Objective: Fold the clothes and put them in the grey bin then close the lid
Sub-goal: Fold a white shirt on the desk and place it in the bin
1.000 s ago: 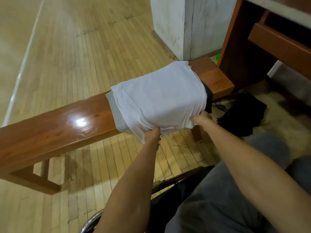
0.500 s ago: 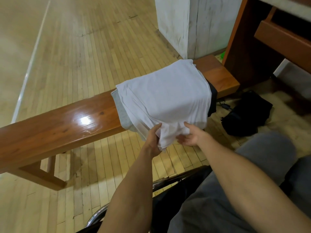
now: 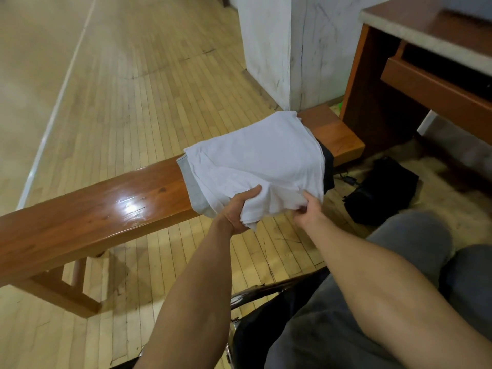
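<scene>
White garment [image 3: 261, 155] tops stack on bench [image 3: 106, 209]; left hand [image 3: 241, 209] grips its bunched near edge, right hand [image 3: 310, 211] pinches hem alongside; best lift with 2 hands level so folds hold.

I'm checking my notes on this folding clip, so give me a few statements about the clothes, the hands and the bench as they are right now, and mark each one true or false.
1. The left hand and the right hand both hold the near edge of the white garment. True.
2. The white garment lies on the floor. False: it lies on top of other clothes on the wooden bench.
3. A grey garment shows under the white one at its left side. True.
4. The grey bin stands on the bench beside the clothes. False: no bin is in view.
5. A black bag lies on the floor beyond the right hand. True.
</scene>
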Motion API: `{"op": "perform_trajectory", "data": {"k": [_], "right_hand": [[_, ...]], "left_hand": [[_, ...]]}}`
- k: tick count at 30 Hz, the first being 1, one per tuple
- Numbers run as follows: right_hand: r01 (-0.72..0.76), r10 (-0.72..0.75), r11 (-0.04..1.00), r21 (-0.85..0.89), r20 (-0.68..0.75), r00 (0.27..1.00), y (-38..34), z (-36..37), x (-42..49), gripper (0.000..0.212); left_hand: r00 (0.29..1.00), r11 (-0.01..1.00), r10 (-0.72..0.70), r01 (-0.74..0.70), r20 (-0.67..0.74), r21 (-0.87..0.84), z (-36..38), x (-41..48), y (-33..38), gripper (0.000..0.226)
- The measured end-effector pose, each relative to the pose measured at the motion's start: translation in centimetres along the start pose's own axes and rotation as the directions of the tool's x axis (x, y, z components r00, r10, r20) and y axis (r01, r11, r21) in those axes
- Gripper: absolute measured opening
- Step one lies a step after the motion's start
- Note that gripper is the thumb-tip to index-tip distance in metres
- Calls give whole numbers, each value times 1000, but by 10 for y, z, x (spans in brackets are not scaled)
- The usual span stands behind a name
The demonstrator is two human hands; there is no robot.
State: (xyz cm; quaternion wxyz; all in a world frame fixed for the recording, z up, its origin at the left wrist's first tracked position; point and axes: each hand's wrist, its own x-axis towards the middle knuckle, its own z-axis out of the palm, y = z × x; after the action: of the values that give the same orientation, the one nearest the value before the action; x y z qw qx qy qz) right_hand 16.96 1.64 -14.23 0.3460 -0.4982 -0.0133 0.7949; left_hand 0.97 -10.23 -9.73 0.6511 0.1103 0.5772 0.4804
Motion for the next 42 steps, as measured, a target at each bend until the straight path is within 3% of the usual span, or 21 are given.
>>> {"op": "perform_trajectory", "data": {"k": [4, 9, 14, 16, 18, 20, 23, 25, 27, 30, 35, 36, 40, 42], "right_hand": [[92, -90, 994, -53, 46, 995, -27, 22, -16, 48], [175, -176, 982, -67, -13, 984, -71, 46, -33, 40], [211, -209, 976, -59, 44, 977, -113, 87, -66, 18], [221, -211, 968, -122, 86, 974, -125, 111, -72, 13], [236, -210, 953, -189, 148, 966, -138, 134, -72, 21], [241, -208, 940, -240, 157, 966, -148, 157, -64, 36], [232, -191, 950, -209, 199, 961, -157, 190, -70, 18], [249, -200, 951, -182, 253, 947, -159, 209, -77, 23], [297, -237, 939, -172, 301, 924, -165, 226, -85, 33], [329, -280, 942, -65, 388, 878, -175, 251, -116, 37], [351, -335, 935, 45, 433, 837, -210, 269, -139, 37], [361, -348, 931, 57, 441, 827, -219, 267, -141, 38], [378, -392, 916, 134, 500, 772, -256, 255, -160, 25], [419, -428, 898, 136, 494, 757, -274, 246, -172, 17]], "left_hand": [[1000, 1000, 0, 0, 11, -1, 0, -8, 10, 47], [994, 995, 99, -99, -37, 6, 4, -15, 47, 35], [979, 980, 196, -197, -53, -14, 9, -30, 115, 31], [968, 975, 221, -223, -116, -4, 15, -33, 143, 22], [947, 973, 226, -210, -227, 92, 19, -33, 169, 6], [917, 946, 264, -187, -298, 264, 11, -33, 188, 19], [890, 923, 295, -172, -347, 343, 5, -38, 223, 30], [863, 903, 362, -231, -353, 362, 9, -41, 250, 32], [858, 893, 400, -286, -322, 347, 10, -46, 275, 34], [829, 864, 488, -414, -272, 289, 16, -52, 307, 65], [770, 825, 565, -519, -298, 224, 33, -65, 341, 72], [763, 819, 573, -524, -299, 232, 38, -66, 345, 67], [809, 832, 549, -505, -210, 228, 74, -80, 356, 4], [820, 831, 545, -502, -172, 239, 92, -80, 362, 11]]}}
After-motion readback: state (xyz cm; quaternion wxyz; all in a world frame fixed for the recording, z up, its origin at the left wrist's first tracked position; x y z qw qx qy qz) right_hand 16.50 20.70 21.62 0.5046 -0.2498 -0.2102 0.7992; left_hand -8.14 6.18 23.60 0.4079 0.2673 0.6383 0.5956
